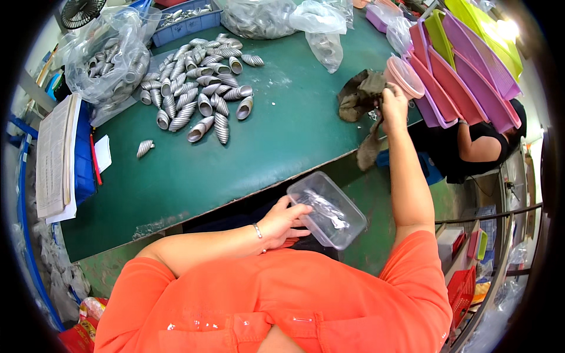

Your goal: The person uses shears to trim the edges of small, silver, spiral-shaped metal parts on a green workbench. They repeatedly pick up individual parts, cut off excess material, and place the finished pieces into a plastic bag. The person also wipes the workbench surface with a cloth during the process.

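My left hand (283,222) grips the near-left side of a clear plastic box (352,221), thumb over its rim. Tilted beyond the table's front edge, the box holds several small shiny silvery pieces (329,210) that I cannot name. At the table's right end, my right hand (394,107) is closed on a crumpled brownish-grey cloth (360,97), part of which hangs down over the edge. Its fingertips are hidden against the cloth. Right beside that hand stands a round pink tub (405,77).
Spiral-ribbed silvery metal tubes (200,82) lie heaped on the green table (265,141). Further back are a bag of tubes (106,67) and a blue bin (187,25). Pink, purple and green baskets (465,65) lean at right, near a seated person (479,147). Papers (59,156) stand left.
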`<action>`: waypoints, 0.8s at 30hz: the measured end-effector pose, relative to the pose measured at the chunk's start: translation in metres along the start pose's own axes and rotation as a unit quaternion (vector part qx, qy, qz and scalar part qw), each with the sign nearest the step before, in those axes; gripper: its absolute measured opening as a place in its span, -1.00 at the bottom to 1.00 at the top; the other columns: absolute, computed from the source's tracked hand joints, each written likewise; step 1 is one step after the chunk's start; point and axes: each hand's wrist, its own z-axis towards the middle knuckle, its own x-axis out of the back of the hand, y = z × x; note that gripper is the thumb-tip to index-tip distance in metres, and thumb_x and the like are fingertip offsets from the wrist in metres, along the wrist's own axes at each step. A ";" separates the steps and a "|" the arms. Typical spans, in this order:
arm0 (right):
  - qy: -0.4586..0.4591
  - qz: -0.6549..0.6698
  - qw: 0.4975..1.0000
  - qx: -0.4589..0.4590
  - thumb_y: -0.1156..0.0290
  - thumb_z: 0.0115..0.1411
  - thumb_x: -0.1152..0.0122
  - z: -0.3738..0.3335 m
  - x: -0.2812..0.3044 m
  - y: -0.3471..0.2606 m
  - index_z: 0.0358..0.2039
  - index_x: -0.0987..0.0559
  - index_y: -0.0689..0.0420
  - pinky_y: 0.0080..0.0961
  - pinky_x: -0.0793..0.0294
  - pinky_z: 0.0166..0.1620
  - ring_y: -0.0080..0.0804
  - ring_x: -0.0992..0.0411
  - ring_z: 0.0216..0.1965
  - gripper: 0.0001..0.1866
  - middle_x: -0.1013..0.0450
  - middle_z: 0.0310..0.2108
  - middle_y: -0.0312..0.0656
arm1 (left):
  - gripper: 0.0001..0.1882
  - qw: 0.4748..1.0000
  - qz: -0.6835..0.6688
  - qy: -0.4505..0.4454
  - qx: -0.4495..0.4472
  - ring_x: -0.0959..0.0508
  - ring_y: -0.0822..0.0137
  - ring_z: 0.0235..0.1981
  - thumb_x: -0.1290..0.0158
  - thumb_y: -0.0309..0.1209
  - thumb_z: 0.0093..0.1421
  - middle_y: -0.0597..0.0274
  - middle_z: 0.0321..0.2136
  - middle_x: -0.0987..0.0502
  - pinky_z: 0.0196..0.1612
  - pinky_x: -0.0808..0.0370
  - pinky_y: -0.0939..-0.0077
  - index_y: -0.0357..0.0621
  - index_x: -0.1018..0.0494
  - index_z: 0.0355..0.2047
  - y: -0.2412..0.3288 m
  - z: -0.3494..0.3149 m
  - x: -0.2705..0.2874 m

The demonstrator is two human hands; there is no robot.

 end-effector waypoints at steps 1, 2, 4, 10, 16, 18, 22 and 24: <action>-0.012 0.057 0.998 0.005 0.48 0.16 0.06 -0.007 -0.007 -0.017 -0.09 -0.47 0.19 -0.67 -0.17 -0.70 -0.61 -0.34 -0.65 -0.70 -0.43 -0.51 -0.28 | -0.23 1.000 -0.017 0.021 -0.001 -0.45 0.14 -0.03 -0.08 -0.39 0.18 0.09 -0.09 -0.35 0.12 -0.40 0.04 -0.11 0.09 0.30 -0.002 0.006 0.009; -0.027 0.068 0.997 -0.005 0.50 0.14 0.05 -0.012 -0.014 -0.031 -0.11 -0.48 0.18 -0.64 -0.19 -0.70 -0.58 -0.36 -0.65 -0.71 -0.44 -0.51 -0.26 | -0.34 0.999 -0.036 0.037 -0.009 -0.43 0.12 -0.01 -0.06 -0.37 0.19 0.08 -0.07 -0.35 0.13 -0.38 0.04 -0.13 -0.03 0.24 -0.005 0.010 0.017; -0.049 0.010 0.999 -0.010 0.50 0.13 0.06 -0.021 -0.033 -0.040 -0.09 -0.48 0.16 -0.65 -0.20 -0.69 -0.57 -0.37 -0.64 -0.69 -0.45 -0.49 -0.26 | -0.49 0.994 -0.079 0.056 -0.046 -0.41 0.10 0.01 -0.06 -0.39 0.18 0.11 -0.08 -0.36 0.13 -0.37 0.02 -0.15 -0.20 0.12 -0.010 0.016 0.034; -0.117 -0.257 0.955 0.094 0.23 0.13 -0.06 0.028 -0.111 0.046 0.12 -0.44 0.05 -0.20 -0.41 0.02 -0.01 -0.45 -0.06 -0.49 -0.47 -0.05 0.05 | -0.72 0.978 -0.140 0.094 -0.127 -0.37 0.10 0.07 -0.03 -0.46 0.23 0.18 -0.01 -0.38 0.17 -0.32 0.02 -0.16 -0.37 -0.04 -0.012 0.012 0.065; -0.137 -0.542 0.806 0.192 0.03 0.26 0.06 0.026 -0.194 0.030 0.11 -0.47 -0.16 0.05 -0.21 0.10 0.02 -0.18 0.14 -0.56 -0.26 0.15 -0.10 | -0.72 0.988 -0.121 0.038 -0.094 -0.40 0.25 0.05 -0.02 -0.49 0.27 0.23 0.00 -0.43 0.20 -0.32 0.14 -0.15 -0.40 -0.01 -0.008 0.004 0.087; -0.186 -0.529 0.800 0.213 0.11 0.25 0.06 0.018 -0.214 0.015 0.14 -0.41 -0.04 0.02 -0.30 0.06 0.06 -0.26 0.04 -0.53 -0.28 0.06 0.01 | -0.71 0.990 -0.104 0.001 -0.091 -0.41 0.29 0.04 -0.04 -0.47 0.26 0.22 -0.01 -0.45 0.20 -0.33 0.17 -0.15 -0.41 0.00 -0.009 0.008 0.096; -0.373 -0.448 0.767 0.267 0.25 0.17 0.05 -0.021 -0.237 -0.002 0.19 -0.31 0.12 -0.08 -0.34 0.09 0.18 -0.32 -0.02 -0.44 -0.25 0.01 0.21 | -0.78 0.988 -0.107 -0.048 -0.104 -0.41 0.29 0.07 0.02 -0.40 0.31 0.17 0.02 -0.44 0.22 -0.30 0.13 -0.12 -0.43 -0.05 -0.033 0.036 0.130; -0.417 -0.321 0.798 0.295 0.39 0.05 -0.06 -0.029 -0.237 -0.003 0.13 -0.36 0.16 -0.11 -0.32 0.11 0.15 -0.32 -0.01 -0.44 -0.28 -0.01 0.21 | -0.73 0.985 -0.116 -0.043 -0.123 -0.42 0.24 0.07 0.10 -0.31 0.34 0.14 0.01 -0.45 0.20 -0.34 0.12 -0.12 -0.41 -0.03 -0.044 0.046 0.140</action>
